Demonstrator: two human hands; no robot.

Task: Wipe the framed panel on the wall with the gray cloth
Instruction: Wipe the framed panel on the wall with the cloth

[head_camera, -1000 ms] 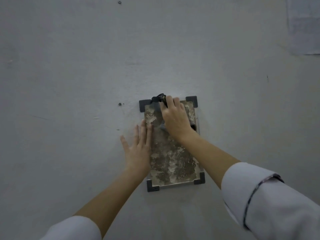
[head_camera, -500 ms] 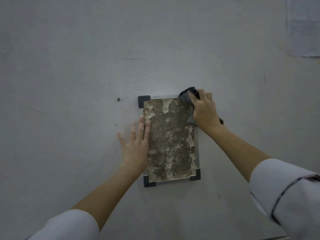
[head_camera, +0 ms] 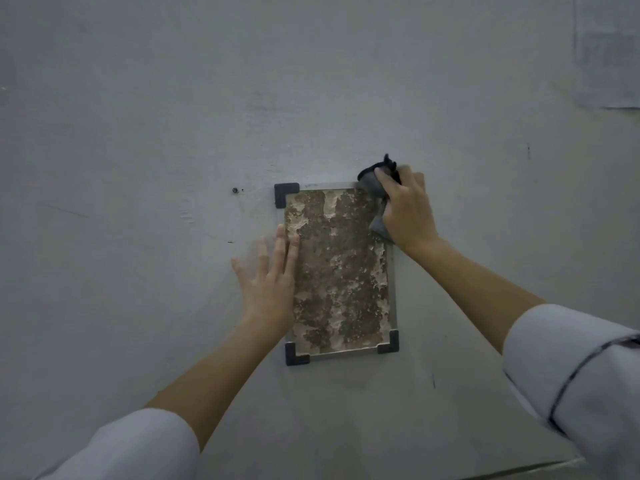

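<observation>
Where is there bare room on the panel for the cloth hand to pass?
Free: the framed panel middle and lower right, between left hand and right rim. Crowded: top-right corner, under right hand gripping the gray cloth; left edge, under left hand.

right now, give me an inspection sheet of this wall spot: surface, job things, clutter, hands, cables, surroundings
surface: gray wall, scuffed and marked.
job's things: framed panel mounted on the wall, mottled brown face, dark corner brackets; gray cloth bunched at its top right corner.
clutter: nothing seen.
hands: left hand flat, fingers straight, at the panel's left edge; right hand grips the cloth.
cables: nothing seen.
surroundings: small dark screw or hole left of the panel; pale patch on the wall, upper right.
</observation>
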